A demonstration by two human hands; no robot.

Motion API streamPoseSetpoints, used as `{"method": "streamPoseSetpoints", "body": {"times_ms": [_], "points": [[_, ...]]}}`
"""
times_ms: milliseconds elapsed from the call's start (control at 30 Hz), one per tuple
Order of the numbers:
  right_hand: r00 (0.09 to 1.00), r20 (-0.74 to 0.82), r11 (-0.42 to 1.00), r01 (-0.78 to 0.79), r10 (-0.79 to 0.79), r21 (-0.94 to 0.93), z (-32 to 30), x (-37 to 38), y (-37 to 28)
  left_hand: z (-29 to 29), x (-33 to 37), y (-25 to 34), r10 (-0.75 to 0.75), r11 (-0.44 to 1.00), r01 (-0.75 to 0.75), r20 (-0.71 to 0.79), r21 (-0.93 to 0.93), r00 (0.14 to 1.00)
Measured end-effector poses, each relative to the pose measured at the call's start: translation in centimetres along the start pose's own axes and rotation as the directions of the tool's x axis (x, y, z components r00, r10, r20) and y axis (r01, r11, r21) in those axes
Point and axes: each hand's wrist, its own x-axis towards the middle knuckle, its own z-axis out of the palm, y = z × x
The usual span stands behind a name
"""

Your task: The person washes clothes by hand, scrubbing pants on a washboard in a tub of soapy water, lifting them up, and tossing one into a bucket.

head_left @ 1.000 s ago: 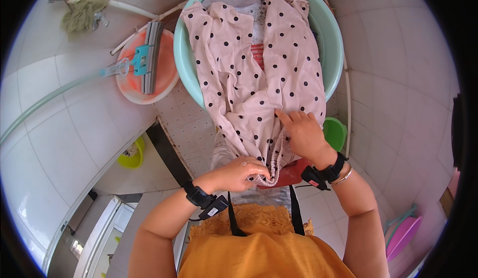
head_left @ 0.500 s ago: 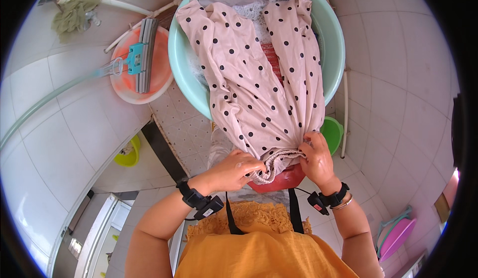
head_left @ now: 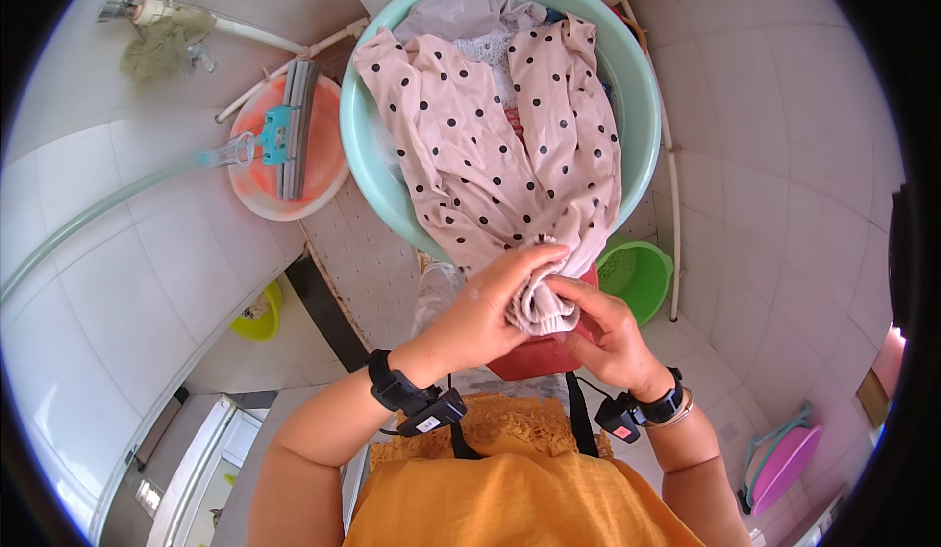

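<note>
Pale pink trousers with black dots (head_left: pixel 470 145) lie with both legs spread in a large light-green basin (head_left: pixel 355 145). Their gathered waistband (head_left: pixel 541 310) is bunched into a thick roll at the near side, outside the rim. My left hand (head_left: pixel 480 307) wraps round the roll from the left, thumb across its top. From the right, my right hand (head_left: pixel 610 336) closes on the same roll with bent fingers. Under the waistband shows part of a red plastic piece (head_left: pixel 534 359); most of it is hidden. Suds and a greyish cloth (head_left: pixel 451 16) are at the basin's far side.
To the left, a squeeze mop (head_left: pixel 284 135) rests in an orange-red basin (head_left: pixel 328 179). A green basket (head_left: pixel 647 277) stands right of the large basin, near a white pipe (head_left: pixel 673 214). Pink and other basins (head_left: pixel 784 469) lean at the lower right. Tiled walls rise on both sides.
My hands have come together from the two ends of the waistband, bunching it into a roll. The trousers' near end has narrowed. The view has shifted slightly.
</note>
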Motion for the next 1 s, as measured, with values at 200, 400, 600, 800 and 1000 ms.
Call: {"method": "streamPoseSetpoints", "body": {"times_ms": [200, 400, 600, 800, 1000], "points": [[0.913, -0.310, 0.812, 0.039, -0.266, -0.582, -2.3, 3.7, 7.2, -4.1, -1.9, 8.3, 0.249, 0.967, -0.248, 0.009, -0.051, 0.968], [0.931, -0.181, 0.865, 0.207, -0.318, -0.457, 3.9, 14.2, 9.5, -6.1, -6.6, 13.2, 0.159, 0.946, -0.158, -0.020, -0.284, 0.987], [0.888, -0.158, 0.667, 0.196, -0.431, -0.719, 9.8, 17.5, 6.1, -10.6, -13.9, 9.7, -0.187, 0.969, 0.056, -0.562, -0.241, 0.806], [0.880, -0.398, 0.935, 0.126, -0.260, -0.333, 2.0, 13.9, 2.2, -17.3, -12.3, 0.5, -0.147, 0.988, 0.143, -0.541, -0.049, 0.828], [0.977, -0.147, 0.894, 0.077, -0.157, -0.441, 5.5, 12.1, -4.9, -14.0, -6.5, -6.7, 0.030, 0.896, 0.127, -0.342, 0.426, 0.939]]}}
